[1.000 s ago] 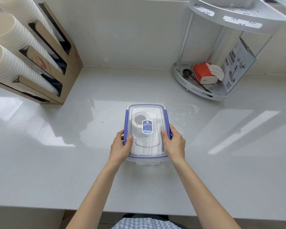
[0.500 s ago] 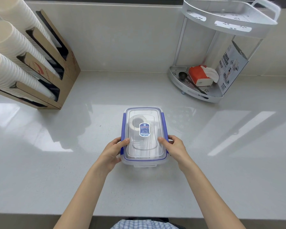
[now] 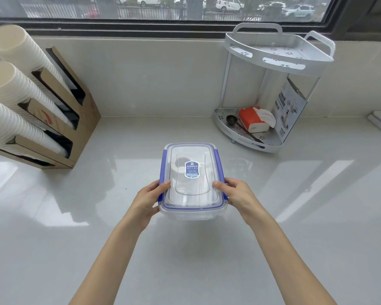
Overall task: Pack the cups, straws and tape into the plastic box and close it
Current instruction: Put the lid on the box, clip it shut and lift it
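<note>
A clear plastic box [image 3: 191, 213] with a blue-trimmed lid [image 3: 193, 179] sits on the white counter [image 3: 207, 249]. The lid lies on top, and both blue side clips look folded down. Through the lid I make out a roll of tape [image 3: 178, 165] and pale shapes beside it that I cannot name. My left hand [image 3: 149, 199] grips the box's near left side, thumb resting on the lid. My right hand [image 3: 237, 195] holds the near right side the same way.
A cardboard dispenser [image 3: 75, 119] with three long stacks of white paper cups [image 3: 13, 84] stands at the left. A white two-tier corner rack [image 3: 271, 95] at the back right holds an orange tissue pack [image 3: 254, 118] and a dark scoop [image 3: 231, 119]. A window runs behind.
Both hands slid from the middle of the box's sides toward its near corners. The view has tilted up, bringing the window into sight. The box stays in place.
</note>
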Demonstrator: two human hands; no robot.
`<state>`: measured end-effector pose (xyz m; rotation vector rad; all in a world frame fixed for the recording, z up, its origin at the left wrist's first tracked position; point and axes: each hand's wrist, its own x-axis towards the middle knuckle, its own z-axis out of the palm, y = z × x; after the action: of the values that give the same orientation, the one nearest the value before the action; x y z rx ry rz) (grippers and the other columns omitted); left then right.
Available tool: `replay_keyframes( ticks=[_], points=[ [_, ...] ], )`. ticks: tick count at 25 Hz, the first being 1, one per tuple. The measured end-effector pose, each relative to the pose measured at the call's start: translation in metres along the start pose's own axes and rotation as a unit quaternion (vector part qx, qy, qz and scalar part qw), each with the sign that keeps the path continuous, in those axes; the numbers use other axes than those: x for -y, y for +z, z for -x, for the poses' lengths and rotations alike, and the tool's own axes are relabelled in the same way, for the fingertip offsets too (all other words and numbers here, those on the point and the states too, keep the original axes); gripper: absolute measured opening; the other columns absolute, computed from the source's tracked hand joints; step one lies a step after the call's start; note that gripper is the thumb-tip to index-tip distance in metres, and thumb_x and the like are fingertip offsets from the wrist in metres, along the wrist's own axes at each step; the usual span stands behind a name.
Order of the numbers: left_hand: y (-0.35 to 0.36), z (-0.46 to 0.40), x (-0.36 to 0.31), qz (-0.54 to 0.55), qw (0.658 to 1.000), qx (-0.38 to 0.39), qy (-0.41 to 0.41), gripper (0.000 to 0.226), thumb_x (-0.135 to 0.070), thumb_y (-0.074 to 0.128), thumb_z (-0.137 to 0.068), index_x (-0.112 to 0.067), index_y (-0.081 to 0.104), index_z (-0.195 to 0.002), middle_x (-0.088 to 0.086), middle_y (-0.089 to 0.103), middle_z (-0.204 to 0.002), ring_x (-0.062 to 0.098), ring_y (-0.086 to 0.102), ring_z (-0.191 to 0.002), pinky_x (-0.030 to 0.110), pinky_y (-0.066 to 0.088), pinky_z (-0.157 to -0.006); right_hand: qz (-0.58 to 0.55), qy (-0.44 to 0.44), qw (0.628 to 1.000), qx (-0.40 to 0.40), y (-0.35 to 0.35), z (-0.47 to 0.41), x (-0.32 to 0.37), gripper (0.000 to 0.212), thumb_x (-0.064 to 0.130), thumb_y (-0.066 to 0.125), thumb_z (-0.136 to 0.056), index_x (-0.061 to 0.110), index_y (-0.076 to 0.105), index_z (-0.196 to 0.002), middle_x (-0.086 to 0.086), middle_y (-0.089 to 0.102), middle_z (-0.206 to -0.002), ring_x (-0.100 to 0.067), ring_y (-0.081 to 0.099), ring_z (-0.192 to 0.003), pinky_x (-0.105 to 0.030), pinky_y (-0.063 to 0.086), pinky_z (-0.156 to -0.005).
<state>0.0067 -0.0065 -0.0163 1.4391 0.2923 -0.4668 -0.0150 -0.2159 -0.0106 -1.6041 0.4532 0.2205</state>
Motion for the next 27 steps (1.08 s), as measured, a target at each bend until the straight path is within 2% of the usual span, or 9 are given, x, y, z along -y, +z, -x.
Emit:
replay_keyframes(
  ticks=[7, 10, 13, 17, 20, 21, 23, 24, 27],
  points=[
    [0.023, -0.007, -0.053, 0.04, 0.998, 0.045, 0.029, 0.022, -0.02, 0.056, -0.086, -0.01, 0.062, -0.104, -0.001, 0.066, -0.089, 0.016, 0.059, -0.081, 0.031, 0.052, -0.072, -0.01, -0.085, 0.996, -0.027, -0.024, -0.006, 0.057, 0.019, 0.016, 0.06, -0.085, 0.006, 0.069, -0.099, -0.008, 0.069, -0.093, -0.022, 0.062, -0.082, -0.032, 0.047, -0.081],
    [0.038, -0.006, -0.081, 0.054, 0.995, 0.06, 0.061, 0.014, -0.019, 0.056, -0.085, -0.012, 0.062, -0.096, -0.002, 0.065, -0.08, 0.013, 0.058, -0.075, 0.028, 0.053, -0.067, -0.003, -0.124, 0.992, -0.034, -0.039, -0.007, 0.086, 0.021, 0.016, 0.059, -0.086, 0.002, 0.068, -0.099, -0.009, 0.068, -0.09, -0.021, 0.061, -0.079, -0.029, 0.047, -0.074],
    [0.052, -0.005, -0.106, 0.07, 0.991, 0.08, 0.085, 0.017, -0.018, 0.054, -0.086, -0.012, 0.058, -0.101, -0.001, 0.062, -0.082, 0.013, 0.056, -0.072, 0.025, 0.053, -0.061, 0.01, -0.156, 0.987, -0.038, -0.057, -0.007, 0.114, 0.024, 0.018, 0.059, -0.086, 0.001, 0.069, -0.098, -0.008, 0.068, -0.089, -0.02, 0.06, -0.077, -0.027, 0.046, -0.069],
    [0.07, -0.004, -0.139, 0.096, 0.983, 0.114, 0.11, 0.012, -0.016, 0.053, -0.086, -0.013, 0.057, -0.097, 0.0, 0.062, -0.085, 0.014, 0.057, -0.073, 0.02, 0.056, -0.054, 0.016, -0.18, 0.982, -0.054, -0.08, -0.009, 0.15, 0.024, 0.023, 0.06, -0.085, 0.003, 0.07, -0.094, -0.008, 0.07, -0.07, -0.013, 0.058, -0.06, -0.018, 0.044, -0.053],
    [0.088, -0.004, -0.163, 0.106, 0.977, 0.13, 0.129, 0.017, -0.016, 0.053, -0.086, -0.009, 0.056, -0.102, 0.002, 0.063, -0.087, 0.015, 0.058, -0.075, 0.022, 0.057, -0.056, 0.003, -0.221, 0.973, -0.071, -0.094, -0.012, 0.176, 0.023, 0.021, 0.062, -0.084, 0.009, 0.069, -0.102, -0.01, 0.072, -0.095, -0.024, 0.065, -0.082, -0.029, 0.05, -0.07],
    [0.094, -0.004, -0.171, 0.109, 0.976, 0.133, 0.134, 0.018, -0.016, 0.052, -0.087, -0.008, 0.056, -0.103, 0.003, 0.064, -0.087, 0.016, 0.058, -0.075, 0.022, 0.057, -0.057, -0.008, -0.234, 0.969, -0.074, -0.099, -0.013, 0.185, 0.023, 0.02, 0.062, -0.083, 0.009, 0.068, -0.103, -0.008, 0.072, -0.098, -0.025, 0.067, -0.087, -0.029, 0.053, -0.074],
    [0.106, -0.004, -0.188, 0.115, 0.973, 0.135, 0.144, 0.016, -0.017, 0.053, -0.087, -0.008, 0.058, -0.099, 0.002, 0.065, -0.083, 0.015, 0.06, -0.071, 0.021, 0.058, -0.054, -0.028, -0.252, 0.965, -0.069, -0.11, -0.014, 0.204, 0.02, 0.017, 0.062, -0.084, 0.009, 0.065, -0.103, -0.004, 0.07, -0.094, -0.015, 0.069, -0.079, -0.018, 0.055, -0.066],
    [0.113, -0.004, -0.196, 0.116, 0.973, 0.134, 0.15, 0.014, -0.017, 0.053, -0.086, -0.008, 0.058, -0.097, 0.002, 0.065, -0.082, 0.014, 0.061, -0.069, 0.02, 0.057, -0.052, -0.032, -0.258, 0.963, -0.066, -0.116, -0.015, 0.212, 0.024, 0.018, 0.063, -0.084, 0.009, 0.064, -0.107, -0.005, 0.07, -0.097, -0.013, 0.069, -0.079, -0.017, 0.054, -0.065],
    [0.133, -0.006, -0.221, 0.113, 0.971, 0.127, 0.169, 0.008, -0.016, 0.055, -0.085, -0.01, 0.06, -0.087, 0.002, 0.063, -0.078, 0.011, 0.061, -0.061, 0.02, 0.056, -0.048, -0.007, -0.276, 0.957, -0.088, -0.135, -0.023, 0.24, 0.038, 0.03, 0.065, -0.081, 0.012, 0.063, -0.115, -0.009, 0.067, -0.116, -0.025, 0.064, -0.105, -0.037, 0.051, -0.092]
  ],
)
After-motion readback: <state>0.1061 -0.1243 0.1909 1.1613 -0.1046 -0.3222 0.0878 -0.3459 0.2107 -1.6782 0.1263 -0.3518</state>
